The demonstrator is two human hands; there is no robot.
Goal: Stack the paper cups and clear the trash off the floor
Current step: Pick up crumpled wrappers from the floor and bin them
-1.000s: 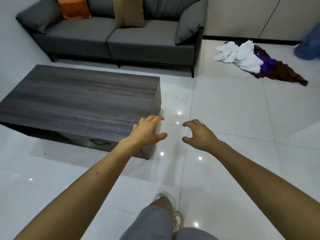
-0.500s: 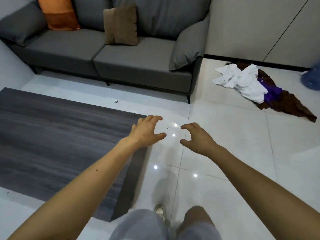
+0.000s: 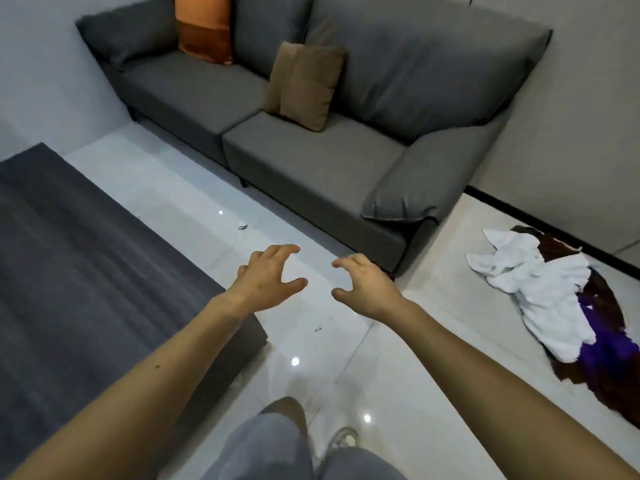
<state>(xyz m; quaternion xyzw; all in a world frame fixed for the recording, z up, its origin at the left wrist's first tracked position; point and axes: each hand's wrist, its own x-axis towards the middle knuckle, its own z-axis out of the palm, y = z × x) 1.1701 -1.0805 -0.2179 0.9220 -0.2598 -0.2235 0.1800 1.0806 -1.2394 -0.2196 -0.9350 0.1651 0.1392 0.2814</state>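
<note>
**Trash scrap (image 3: pixel 242 225) on floor in front of sofa (image 3: pixel 311 161), both hands empty**

Small pale scrap lies on the glossy white floor (image 3: pixel 433 341) just in front of the sofa. It is roughly level with the seam between the two seat cushions, in the strip between sofa and dark wood coffee table (image 3: pixel 86 271). Too small to tell what it is. A second bit, a dark speck (image 3: pixel 318 329), sits farther out from the sofa front, near the table corner and apart from the scrap.

Left hand (image 3: pixel 266 275) is held out in front of the sofa, fingers spread and loosely curled, thumb apart from them, holding nothing. Right hand (image 3: pixel 363 285) is beside it in the same pose: fingers curled claw-like, thumb apart, empty. It is closer to the sofa's near armrest corner than the left hand. There is a gap between the two hands. Both are farther from the sofa than the scrap and touch neither bit.

On the sofa, an orange cushion (image 3: pixel 204 29) leans on the backrest at the far end. A brown cushion (image 3: pixel 304 84) stands upright against the backrest about mid-sofa.

Past the sofa's near armrest, on the floor by the wall, white cloth (image 3: pixel 540 289) lies over purple and brown fabric (image 3: pixel 602 358).

Well out from the sofa, at the bottom of the view: grey shorts (image 3: pixel 263 448), one knee, and one light shoe (image 3: pixel 343 438) on the tile.
</note>
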